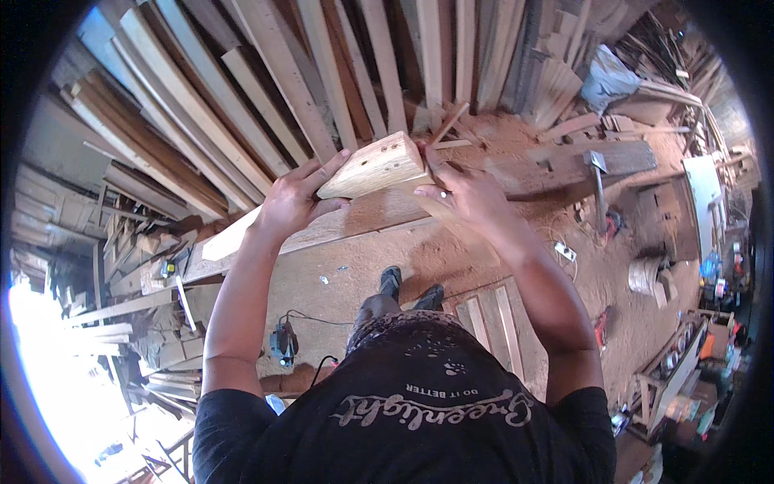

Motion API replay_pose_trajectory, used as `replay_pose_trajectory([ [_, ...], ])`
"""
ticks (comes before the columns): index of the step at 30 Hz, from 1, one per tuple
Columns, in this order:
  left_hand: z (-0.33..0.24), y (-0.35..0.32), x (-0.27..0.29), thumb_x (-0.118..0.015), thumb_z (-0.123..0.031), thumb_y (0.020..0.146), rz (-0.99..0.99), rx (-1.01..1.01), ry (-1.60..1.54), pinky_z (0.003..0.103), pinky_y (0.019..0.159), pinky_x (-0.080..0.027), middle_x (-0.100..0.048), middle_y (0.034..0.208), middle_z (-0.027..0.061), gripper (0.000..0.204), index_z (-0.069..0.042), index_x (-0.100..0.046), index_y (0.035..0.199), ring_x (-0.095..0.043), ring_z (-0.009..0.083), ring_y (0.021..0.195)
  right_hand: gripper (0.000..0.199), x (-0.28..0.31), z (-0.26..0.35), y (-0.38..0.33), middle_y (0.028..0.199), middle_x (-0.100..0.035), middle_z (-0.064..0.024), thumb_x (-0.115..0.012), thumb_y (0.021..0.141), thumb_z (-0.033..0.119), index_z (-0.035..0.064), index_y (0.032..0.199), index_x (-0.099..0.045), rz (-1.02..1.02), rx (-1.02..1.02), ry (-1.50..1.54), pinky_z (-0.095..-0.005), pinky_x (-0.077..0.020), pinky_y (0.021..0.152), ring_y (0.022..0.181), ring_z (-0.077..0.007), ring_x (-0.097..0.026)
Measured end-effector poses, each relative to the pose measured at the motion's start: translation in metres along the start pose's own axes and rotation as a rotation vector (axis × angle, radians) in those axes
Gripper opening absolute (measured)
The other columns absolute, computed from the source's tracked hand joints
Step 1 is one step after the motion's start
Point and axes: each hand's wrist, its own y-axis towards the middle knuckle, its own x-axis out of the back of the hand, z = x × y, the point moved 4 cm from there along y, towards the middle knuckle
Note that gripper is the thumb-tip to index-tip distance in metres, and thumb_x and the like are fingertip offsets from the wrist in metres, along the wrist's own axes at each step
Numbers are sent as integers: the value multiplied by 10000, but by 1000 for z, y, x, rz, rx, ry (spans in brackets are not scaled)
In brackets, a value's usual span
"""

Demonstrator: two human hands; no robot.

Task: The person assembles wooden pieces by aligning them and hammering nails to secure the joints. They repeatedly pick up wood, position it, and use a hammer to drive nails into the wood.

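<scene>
Both my hands hold up a pale wooden block (375, 167) in front of me, over a long plank bench. Several dark holes mark its upward face. My left hand (294, 198) grips the left end, thumb below and fingers along the far edge. At the other end, my right hand (468, 194) closes round the block, some of its fingers hidden behind it. Under my right hand and forearm a second pale length of wood (455, 226) shows in part; whether it joins the block I cannot tell. Another pale board (231, 239) lies on the bench beside my left forearm.
The thick plank bench (322, 234) runs across in front of my feet. A hammer (597, 181) rests at its right part. Long boards (266, 73) lean beyond it. On the floor are a corded power tool (284, 343), a white socket strip (566, 252) and wood strips (509, 327).
</scene>
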Motion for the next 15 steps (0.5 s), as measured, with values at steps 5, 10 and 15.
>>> replay_pose_trajectory([
  [5,-22,1,-32,-859,-417,808,75,-31,-11,471,805,-582,-703,1007,138,849,-212,-507,1552,-724,335,858,716,-26,-26,-34,1135,-733,-199,-648,993,518,171,1580,-429,26,-77,77,-498,-574,833,984,-417,-718],
  [10,-60,34,-54,-881,-379,791,151,103,-100,470,835,-580,-733,1023,168,757,-118,-558,1424,-737,364,935,651,-39,-28,-50,1181,-724,-204,-712,957,493,122,1472,-570,20,-203,366,-476,-562,882,1069,-419,-700],
  [15,-91,62,-55,-902,-364,764,270,185,-147,445,799,-581,-745,896,147,671,-52,-604,1278,-751,337,843,658,-43,-38,-59,1229,-711,-195,-727,942,479,108,1465,-578,-56,-140,419,-470,-561,867,1058,-417,-704],
])
